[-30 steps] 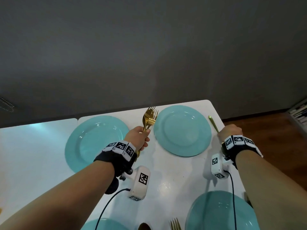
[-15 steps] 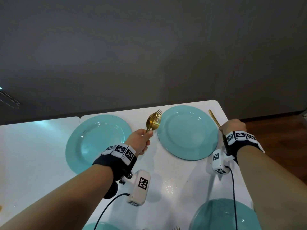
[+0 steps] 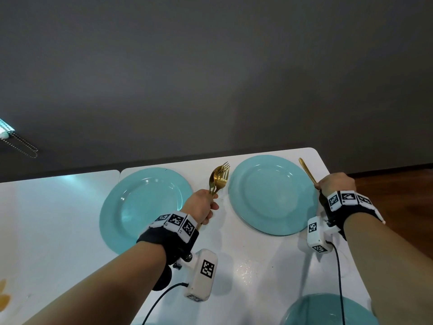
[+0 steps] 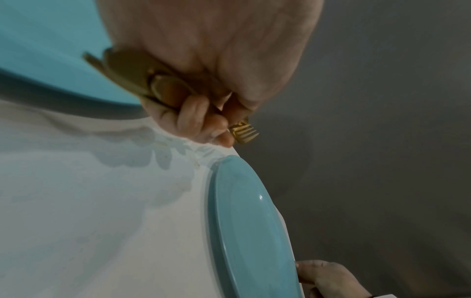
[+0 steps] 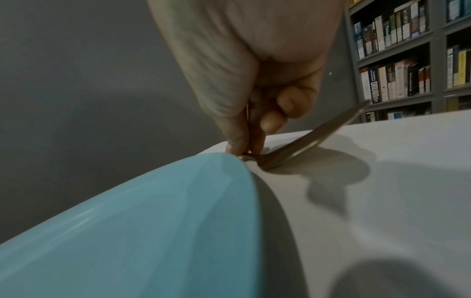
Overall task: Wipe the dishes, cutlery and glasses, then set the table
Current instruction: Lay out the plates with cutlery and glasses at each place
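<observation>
**Cutlery in both hands at the table**

Nearest, at five o'clock, a teal plate (image 3: pixel 328 310) edge. The left hand (image 3: pixel 201 206) grips a gold cutlery bundle (image 3: pixel 219 178) between two plates. At two o'clock the right hand (image 3: pixel 336 184) pinches a gold spoon (image 3: pixel 307 171) beside the far-right plate (image 3: pixel 271 193), its bowl touching the white table (image 3: pixel 253 259).

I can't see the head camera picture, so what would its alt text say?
A person's left hand grips a bunch of gold forks and a spoon upright between two turquoise plates on a white table. The right hand holds one gold piece of cutlery beside the right plate. A third plate shows at the bottom edge.
</observation>
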Action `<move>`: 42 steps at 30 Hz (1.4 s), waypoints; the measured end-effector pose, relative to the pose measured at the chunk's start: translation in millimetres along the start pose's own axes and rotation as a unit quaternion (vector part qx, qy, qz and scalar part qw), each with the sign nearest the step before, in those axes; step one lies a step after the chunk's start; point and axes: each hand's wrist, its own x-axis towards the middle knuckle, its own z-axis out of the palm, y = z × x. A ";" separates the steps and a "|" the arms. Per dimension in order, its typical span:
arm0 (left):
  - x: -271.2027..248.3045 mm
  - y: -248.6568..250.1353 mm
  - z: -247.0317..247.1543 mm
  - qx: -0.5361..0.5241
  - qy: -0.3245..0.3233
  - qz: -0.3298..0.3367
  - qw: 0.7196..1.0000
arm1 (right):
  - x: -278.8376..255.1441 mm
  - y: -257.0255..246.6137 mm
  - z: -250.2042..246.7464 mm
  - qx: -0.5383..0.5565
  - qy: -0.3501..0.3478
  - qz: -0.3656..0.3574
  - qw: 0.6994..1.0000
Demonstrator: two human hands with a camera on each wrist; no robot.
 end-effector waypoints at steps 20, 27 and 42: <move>-26.5 4.1 -12.2 0.069 -0.084 0.017 0.994 | -201.6 -80.8 7.5 -0.130 -0.071 -0.553 0.820; -35.8 -11.8 -17.7 0.157 -0.111 0.030 0.981 | -216.3 -78.3 5.3 -0.192 -0.137 -0.565 0.791; -24.5 -11.9 -53.8 0.039 0.082 0.105 0.990 | -209.8 -69.8 -2.1 -0.147 -0.104 -0.403 0.897</move>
